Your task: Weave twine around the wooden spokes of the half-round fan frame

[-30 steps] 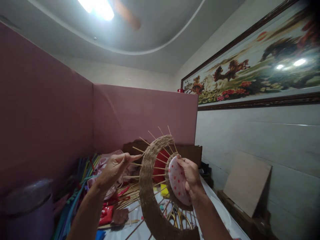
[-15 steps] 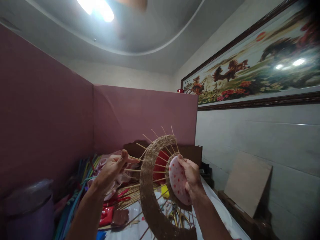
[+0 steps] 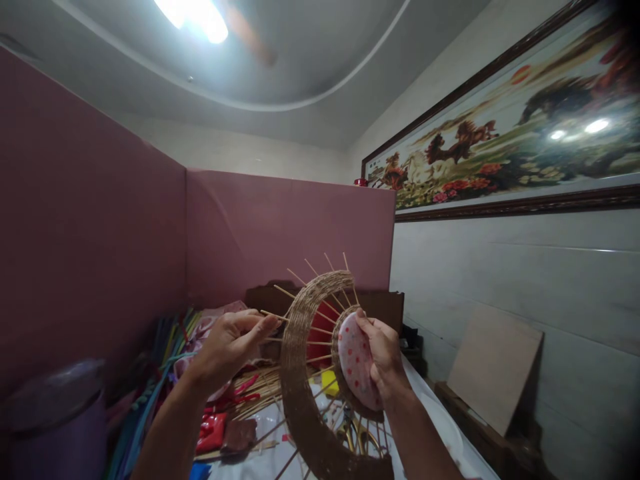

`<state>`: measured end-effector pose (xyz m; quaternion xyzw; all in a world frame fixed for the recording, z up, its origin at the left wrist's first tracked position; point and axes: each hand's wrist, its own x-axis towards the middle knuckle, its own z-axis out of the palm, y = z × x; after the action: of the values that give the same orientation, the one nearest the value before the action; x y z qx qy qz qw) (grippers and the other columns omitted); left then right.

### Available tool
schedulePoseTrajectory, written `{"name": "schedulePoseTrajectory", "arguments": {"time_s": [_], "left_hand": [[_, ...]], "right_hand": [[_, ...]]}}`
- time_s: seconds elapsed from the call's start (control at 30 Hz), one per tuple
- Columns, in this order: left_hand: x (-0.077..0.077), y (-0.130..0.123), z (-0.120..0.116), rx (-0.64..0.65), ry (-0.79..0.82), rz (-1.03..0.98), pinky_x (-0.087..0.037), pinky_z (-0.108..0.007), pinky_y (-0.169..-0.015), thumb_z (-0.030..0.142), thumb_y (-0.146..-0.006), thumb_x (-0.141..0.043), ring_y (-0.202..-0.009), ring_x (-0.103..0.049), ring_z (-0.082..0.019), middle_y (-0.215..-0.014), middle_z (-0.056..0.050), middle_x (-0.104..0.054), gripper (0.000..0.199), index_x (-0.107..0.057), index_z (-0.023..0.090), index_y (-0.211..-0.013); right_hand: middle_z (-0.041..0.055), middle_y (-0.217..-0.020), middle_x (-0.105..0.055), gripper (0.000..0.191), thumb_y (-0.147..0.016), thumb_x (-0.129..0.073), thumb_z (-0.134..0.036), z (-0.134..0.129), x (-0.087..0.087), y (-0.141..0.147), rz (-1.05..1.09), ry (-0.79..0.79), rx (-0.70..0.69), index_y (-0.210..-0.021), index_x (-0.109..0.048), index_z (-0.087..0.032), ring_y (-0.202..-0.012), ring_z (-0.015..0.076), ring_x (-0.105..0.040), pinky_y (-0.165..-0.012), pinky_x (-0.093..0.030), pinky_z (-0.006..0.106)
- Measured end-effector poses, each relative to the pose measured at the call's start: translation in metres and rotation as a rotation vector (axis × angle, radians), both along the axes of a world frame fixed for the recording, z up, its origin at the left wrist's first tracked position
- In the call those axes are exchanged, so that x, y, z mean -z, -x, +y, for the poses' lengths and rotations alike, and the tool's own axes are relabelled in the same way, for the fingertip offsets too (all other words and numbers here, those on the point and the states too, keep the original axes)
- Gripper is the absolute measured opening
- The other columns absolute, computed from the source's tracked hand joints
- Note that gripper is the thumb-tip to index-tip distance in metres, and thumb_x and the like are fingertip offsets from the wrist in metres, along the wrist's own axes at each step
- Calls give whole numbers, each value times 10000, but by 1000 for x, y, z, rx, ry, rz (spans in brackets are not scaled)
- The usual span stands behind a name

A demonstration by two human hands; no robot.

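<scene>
A half-woven piece [image 3: 296, 353] of brown twine stands tilted before me: a wide crescent band on thin sticks that radiate from a round centre. At that centre lies a pale pink pad [image 3: 356, 360] with red dots. My right hand [image 3: 384, 350] grips pad and centre together, thumb on the front face. Left of the band, my left hand [image 3: 240, 343] is closed in a pinch by the stick tips [image 3: 274, 313]. A thin strand of twine seems to run from its fingertips to the band's outer edge; the fingers partly hide it.
Below lie gold-handled scissors [image 3: 357, 437], a bundle of sticks [image 3: 265, 387], red packets [image 3: 212, 432] and a yellow piece [image 3: 329, 383]. Coloured strips [image 3: 137, 407] and a lidded purple bin [image 3: 57, 427] stand left. Pink partitions [image 3: 285, 233] rise behind; a board [image 3: 495, 367] leans at right.
My left hand has turned over, its thumb now pointing right toward the band where it pointed up before. The woven piece and my right hand have barely shifted.
</scene>
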<state>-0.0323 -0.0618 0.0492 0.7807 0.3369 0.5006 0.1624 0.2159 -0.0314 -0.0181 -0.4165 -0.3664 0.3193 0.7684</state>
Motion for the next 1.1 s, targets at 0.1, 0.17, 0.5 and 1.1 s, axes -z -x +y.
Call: {"name": "schedulePoseTrajectory", "arguments": {"time_s": [0.1,0.17,0.5,1.1], "left_hand": [[3,4,3,72,124,-26,-468,-285,-664,389,-741,-601,-752,-611,-193,-796,-81,-693,255,-717,166,-786],[4,8,6,67,149,-63,-471,-297,-678,374,-720,-630,-766,-613,-198,-821,-90,-693,248,-712,162,-820],[0,16,4,-24,100,-11,-403,-215,-482,375,-692,-641,-534,-525,-118,-603,-24,-618,226,-664,158,-635],[-5,21,1,310,201,-673,-477,-340,-785,190,-641,-653,-937,-577,-233,-945,-45,-658,177,-538,167,-508]], "right_hand": [[-48,-515,-528,328,-568,-711,-450,-1,-1,0,26,5,-22,-620,-542,-173,-481,105,-428,-469,-344,233],[-49,-511,-525,337,-556,-719,-450,-2,-2,0,36,1,-26,-626,-545,-170,-478,106,-429,-471,-352,233],[-43,-509,-551,318,-551,-724,-438,-3,-6,2,23,-7,-40,-622,-572,-168,-472,113,-455,-476,-367,241],[1,-503,-577,377,-535,-705,-501,-6,-8,3,-182,-8,-52,-616,-636,-139,-447,127,-475,-427,-336,237]]}}
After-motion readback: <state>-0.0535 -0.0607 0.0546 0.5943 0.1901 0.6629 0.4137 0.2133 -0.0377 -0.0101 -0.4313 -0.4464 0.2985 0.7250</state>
